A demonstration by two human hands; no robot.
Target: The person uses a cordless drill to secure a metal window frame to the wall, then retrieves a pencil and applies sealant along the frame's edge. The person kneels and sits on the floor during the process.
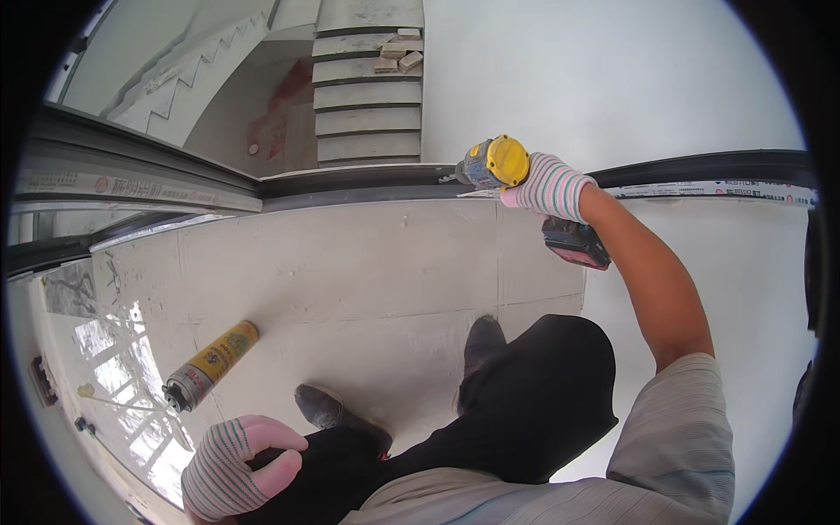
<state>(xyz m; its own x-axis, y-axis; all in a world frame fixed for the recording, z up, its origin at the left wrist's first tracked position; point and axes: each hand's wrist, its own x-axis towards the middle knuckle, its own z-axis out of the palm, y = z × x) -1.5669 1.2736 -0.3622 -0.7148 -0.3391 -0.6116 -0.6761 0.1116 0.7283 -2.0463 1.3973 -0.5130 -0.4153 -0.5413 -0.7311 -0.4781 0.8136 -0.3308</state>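
Observation:
My right hand (553,185), in a striped glove with pink fingers, grips a yellow and grey cordless drill (506,162). The drill lies sideways with its chuck to the left, over the dark metal frame rail (350,180); whether the bit touches the rail I cannot tell. Its battery (575,243) hangs below the wrist. At the lower left, my gloved left hand (241,459) is curled beside my dark trouser leg, thumb and finger tips close together. Something dark shows between them, cloth or an object, I cannot tell which.
A yellow and silver spray can (212,363) is on the pale tiled floor (367,262) left of my feet. Beyond the rail, steps (367,120) carry several block pieces (395,51). A film-covered frame bar (140,188) runs along the left.

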